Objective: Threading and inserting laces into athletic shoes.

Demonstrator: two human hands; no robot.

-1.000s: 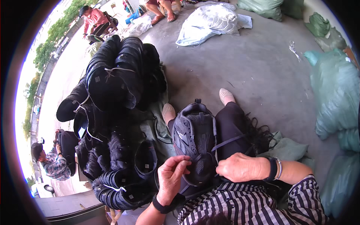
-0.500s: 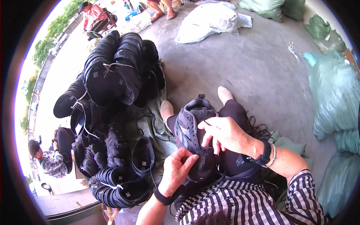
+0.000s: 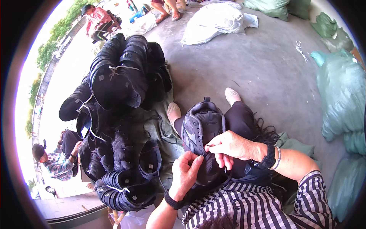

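A dark grey and black shoe upper (image 3: 192, 134) lies across my lap, its padded heel loop pointing away from me and its toe towards me. My left hand (image 3: 185, 171) is closed, thumb and forefinger pinching the upper's edge by the lower eyelets. Just to the right, my right hand (image 3: 228, 149) is closed too, its thumb and forefinger together on a thin dark shoelace at the eyelet row. Much of the lace is hidden by my fingers. The two sets of fingertips nearly meet over the shoe's throat.
Stacked black shoe uppers (image 3: 110, 86), tied with white cord, rise at my left. Loose dark laces (image 3: 263, 131) hang by my right knee. Green sacks (image 3: 343, 95) line the right side; a white sack (image 3: 213, 23) lies ahead. Other people sit at the left and far ahead.
My right hand has come down along the eyelet row, closer to my left fingertips. My left hand keeps its pinch at the upper. The whole view has shifted slightly.
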